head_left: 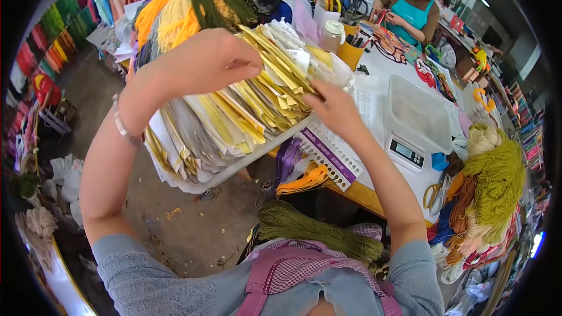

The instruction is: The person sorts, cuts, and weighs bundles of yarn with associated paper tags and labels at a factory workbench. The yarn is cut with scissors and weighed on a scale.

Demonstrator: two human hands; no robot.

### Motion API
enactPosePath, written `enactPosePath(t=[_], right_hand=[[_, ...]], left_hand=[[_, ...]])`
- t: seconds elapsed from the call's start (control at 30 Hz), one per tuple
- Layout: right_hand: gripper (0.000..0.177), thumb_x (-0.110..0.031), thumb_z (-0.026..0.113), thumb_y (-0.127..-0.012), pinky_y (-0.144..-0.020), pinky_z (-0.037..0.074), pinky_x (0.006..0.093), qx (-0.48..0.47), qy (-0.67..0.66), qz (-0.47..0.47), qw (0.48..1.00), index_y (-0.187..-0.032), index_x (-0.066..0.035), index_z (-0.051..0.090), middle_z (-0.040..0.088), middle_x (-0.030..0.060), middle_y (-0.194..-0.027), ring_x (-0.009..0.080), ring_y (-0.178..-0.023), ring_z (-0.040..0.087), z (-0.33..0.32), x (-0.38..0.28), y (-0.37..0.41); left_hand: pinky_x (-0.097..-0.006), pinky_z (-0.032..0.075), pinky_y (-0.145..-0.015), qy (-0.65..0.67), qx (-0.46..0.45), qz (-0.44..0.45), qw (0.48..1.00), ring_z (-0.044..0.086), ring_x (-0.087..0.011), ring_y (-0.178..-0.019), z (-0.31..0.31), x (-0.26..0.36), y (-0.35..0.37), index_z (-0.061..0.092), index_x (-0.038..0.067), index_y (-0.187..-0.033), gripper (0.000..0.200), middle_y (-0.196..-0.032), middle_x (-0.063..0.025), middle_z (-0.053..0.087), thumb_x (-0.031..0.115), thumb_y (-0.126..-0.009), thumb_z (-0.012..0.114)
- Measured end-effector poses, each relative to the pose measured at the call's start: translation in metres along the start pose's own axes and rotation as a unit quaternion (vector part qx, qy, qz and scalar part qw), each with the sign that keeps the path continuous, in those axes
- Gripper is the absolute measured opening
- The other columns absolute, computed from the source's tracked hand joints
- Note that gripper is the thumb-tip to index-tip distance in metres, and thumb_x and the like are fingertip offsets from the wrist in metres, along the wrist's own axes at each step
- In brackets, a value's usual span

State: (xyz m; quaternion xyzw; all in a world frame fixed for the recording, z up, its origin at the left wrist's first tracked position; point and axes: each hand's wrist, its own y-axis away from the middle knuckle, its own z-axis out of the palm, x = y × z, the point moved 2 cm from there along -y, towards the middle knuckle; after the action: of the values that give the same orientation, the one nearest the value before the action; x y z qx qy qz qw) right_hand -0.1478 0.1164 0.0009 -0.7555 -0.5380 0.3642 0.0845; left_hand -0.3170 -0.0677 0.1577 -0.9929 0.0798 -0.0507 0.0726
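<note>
A long white tray [234, 165] is tightly packed with upright gold and white paper packets [234, 118]. My left hand [225, 58] is over the far side of the row, its fingers curled inward; what they hold, if anything, is hidden. At the right end of the row, my right hand [335, 105] has its thumb and fingertips closed at the edge of a gold packet [287, 73]. Just below my right hand lies a white and purple card with punched holes [331, 155]. Purple and orange threads [301, 178] hang from the card.
On the table to the right are a digital scale [405, 152], a clear plastic container [418, 108], scissors [432, 196] and yarn skeins [494, 181]. Orange and green yarn [199, 0] is piled behind the tray. Green yarn [319, 231] lies on my lap. A co-worker [410, 11] sits across the table.
</note>
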Motion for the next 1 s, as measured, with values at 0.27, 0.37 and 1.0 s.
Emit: enactPosePath(t=[0.27, 0.37, 1.0], right_hand=[[0.030, -0.018, 0.065, -0.085, -0.088, 0.045, 0.0414, 0.115, 0.049, -0.093, 0.988, -0.108, 0.000, 0.058, 0.062, 0.0178, -0.104, 0.0354, -0.101, 0.055, -0.015, -0.013, -0.004], [0.028, -0.013, 0.066, -0.083, -0.091, 0.044, 0.0404, 0.071, -0.031, -0.095, 0.992, -0.108, -0.001, 0.059, 0.062, 0.0155, -0.108, 0.0342, -0.103, 0.055, -0.014, -0.020, -0.016], [0.037, -0.008, 0.068, -0.077, -0.090, 0.048, 0.0315, -0.072, -0.042, 0.003, 0.996, -0.115, -0.010, 0.065, 0.065, 0.0087, -0.114, 0.0212, -0.103, 0.062, -0.026, 0.060, -0.086]], left_hand=[[-0.0433, 0.049, -0.080, -0.067, -0.063, -0.040, 0.995, 0.063, -0.0326, -0.092, 0.078, -0.051, -0.048, 0.065, 0.004, -0.093, 0.022, -0.097, -0.0138, 0.065, 0.025, -0.090, 0.056], [-0.0405, 0.049, -0.082, -0.060, -0.068, -0.042, 0.995, 0.061, -0.0317, -0.096, 0.089, -0.050, -0.033, 0.063, 0.006, -0.101, 0.022, -0.101, -0.0113, 0.063, 0.024, -0.092, 0.056], [-0.0398, 0.049, -0.085, 0.013, -0.145, -0.072, 0.987, 0.063, -0.0298, -0.099, 0.085, -0.058, -0.036, 0.065, 0.005, -0.110, 0.034, -0.106, -0.0126, 0.065, 0.031, -0.090, 0.058]])
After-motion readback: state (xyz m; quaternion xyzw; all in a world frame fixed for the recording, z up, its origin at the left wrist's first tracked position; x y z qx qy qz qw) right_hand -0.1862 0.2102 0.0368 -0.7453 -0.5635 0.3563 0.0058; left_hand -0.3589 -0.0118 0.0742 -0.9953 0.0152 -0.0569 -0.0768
